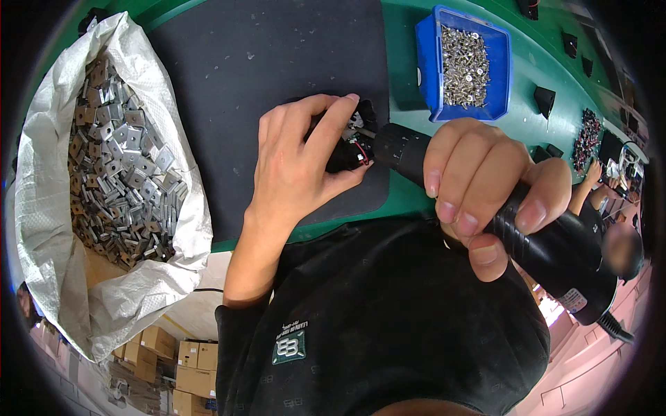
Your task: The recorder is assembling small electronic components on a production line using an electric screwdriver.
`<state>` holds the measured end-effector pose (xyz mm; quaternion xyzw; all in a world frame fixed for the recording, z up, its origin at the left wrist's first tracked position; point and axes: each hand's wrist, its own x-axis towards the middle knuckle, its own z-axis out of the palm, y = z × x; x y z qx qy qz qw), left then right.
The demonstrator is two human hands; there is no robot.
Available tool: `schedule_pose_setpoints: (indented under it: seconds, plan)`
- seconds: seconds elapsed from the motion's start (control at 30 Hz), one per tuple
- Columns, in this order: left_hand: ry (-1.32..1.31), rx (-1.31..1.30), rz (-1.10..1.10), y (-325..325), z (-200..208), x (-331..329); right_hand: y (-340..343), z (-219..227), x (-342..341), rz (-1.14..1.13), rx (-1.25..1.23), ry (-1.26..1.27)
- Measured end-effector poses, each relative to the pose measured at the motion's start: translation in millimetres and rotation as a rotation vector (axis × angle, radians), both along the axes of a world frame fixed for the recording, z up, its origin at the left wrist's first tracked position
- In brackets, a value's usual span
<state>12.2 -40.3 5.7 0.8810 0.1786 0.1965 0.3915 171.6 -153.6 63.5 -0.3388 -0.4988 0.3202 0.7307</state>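
Note:
My left hand [298, 149] is closed around a small black housing [340, 158] on the dark mat, with fingers over its top and thumb along its near side. Inside the housing show metal parts and thin red and black wires. My right hand [485, 184] grips a black corded electric screwdriver [548, 243], held slantwise with its cord end toward the lower right. The screwdriver's bit reaches into the housing beside my left fingertips; whether it sits on a screw is too small to tell.
At the left stands a white woven sack [52, 201] full of square metal plates with holes. A blue bin [436, 66] of screws is beyond my right hand. The dark mat [270, 48] covers part of the green table [406, 83]. Black housings [544, 102] lie at the right, near another person.

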Motion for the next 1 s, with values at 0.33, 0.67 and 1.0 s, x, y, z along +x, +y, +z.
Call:
schedule_pose_setpoints:
  seconds: [0.33,0.67,1.0]
  plan:
    - [-0.009,-0.029,-0.002,2,0,-3,12,-3,3,0.119,0.047,-0.148]
    - [0.027,0.007,-0.006,1,9,2,-1,22,18,0.169,0.073,-0.016]
    - [-0.161,0.198,0.145,33,48,89,-102,28,44,-0.564,-0.103,-0.021]
